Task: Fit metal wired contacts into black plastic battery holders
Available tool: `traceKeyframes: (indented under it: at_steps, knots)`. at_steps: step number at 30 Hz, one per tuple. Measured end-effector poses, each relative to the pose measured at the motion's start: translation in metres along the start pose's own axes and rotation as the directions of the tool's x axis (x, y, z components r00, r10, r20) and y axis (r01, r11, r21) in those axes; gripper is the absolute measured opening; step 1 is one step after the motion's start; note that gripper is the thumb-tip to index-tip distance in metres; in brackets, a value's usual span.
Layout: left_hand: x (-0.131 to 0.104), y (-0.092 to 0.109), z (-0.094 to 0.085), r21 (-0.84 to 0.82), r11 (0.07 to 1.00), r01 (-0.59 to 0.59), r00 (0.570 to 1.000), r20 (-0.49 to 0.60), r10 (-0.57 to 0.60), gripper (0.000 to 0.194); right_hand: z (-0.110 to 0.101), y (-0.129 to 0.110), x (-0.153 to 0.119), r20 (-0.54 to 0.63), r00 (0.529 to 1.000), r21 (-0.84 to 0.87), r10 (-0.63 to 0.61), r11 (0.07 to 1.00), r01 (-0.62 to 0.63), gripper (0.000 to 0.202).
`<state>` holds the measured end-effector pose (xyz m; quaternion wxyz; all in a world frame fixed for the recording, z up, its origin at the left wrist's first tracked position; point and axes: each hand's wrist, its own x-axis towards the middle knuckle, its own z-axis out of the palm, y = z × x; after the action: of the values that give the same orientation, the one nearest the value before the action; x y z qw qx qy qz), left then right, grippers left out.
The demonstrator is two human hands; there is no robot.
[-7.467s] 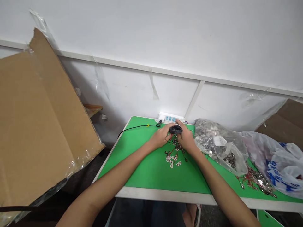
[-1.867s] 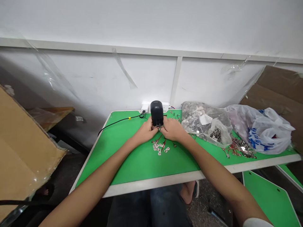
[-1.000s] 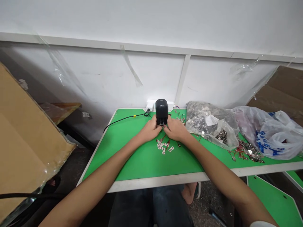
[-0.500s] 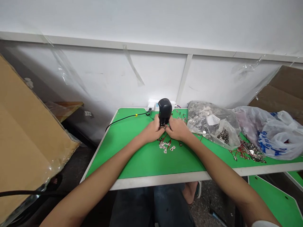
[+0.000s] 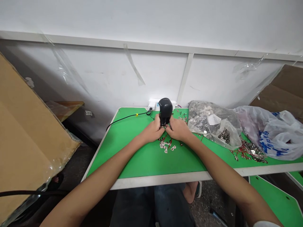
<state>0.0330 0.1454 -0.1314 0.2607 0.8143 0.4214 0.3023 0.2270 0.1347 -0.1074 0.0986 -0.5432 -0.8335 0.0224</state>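
A glossy black gear shift knob (image 5: 166,107), rounded at its upper end with small pale marks, stands between my hands over the green table. My left hand (image 5: 155,129) is closed around its lower left side. On the other side, my right hand (image 5: 177,127) grips the lower right. Both thumbs meet at the bottom end of the knob; whatever they press there is too small to make out. Just below my fingers lie several small white tabs with metal rings (image 5: 163,145) and short red wires (image 5: 170,143).
Behind the knob, a white power strip (image 5: 174,103) with a plugged-in adapter (image 5: 151,105) feeds a black cable (image 5: 125,117) running left. Plastic bags of metal parts (image 5: 205,118) and a loose heap (image 5: 253,151) occupy the table's right. Cardboard (image 5: 30,135) leans at the left.
Almost nothing differs. Both hands keep their grip on the knob, and the whole view has shifted very slightly.
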Motion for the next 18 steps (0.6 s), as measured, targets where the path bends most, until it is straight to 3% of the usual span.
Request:
traceKeyframes:
  at_steps: [9,18]
  knots:
    - [0.0013,0.0022,0.0018,-0.184,0.983,0.027,0.998,-0.043,-0.035,0.036,-0.0007,-0.004,-0.0009,0.036,0.999,0.025,-0.02,1.0,0.019,0.047]
    - [-0.002,0.0041,0.0036,-0.29,0.955,0.06,0.998,-0.003,-0.063,0.036,-0.0016,0.0002,0.0008,0.013,0.999,0.05,-0.037,0.998,0.037,0.044]
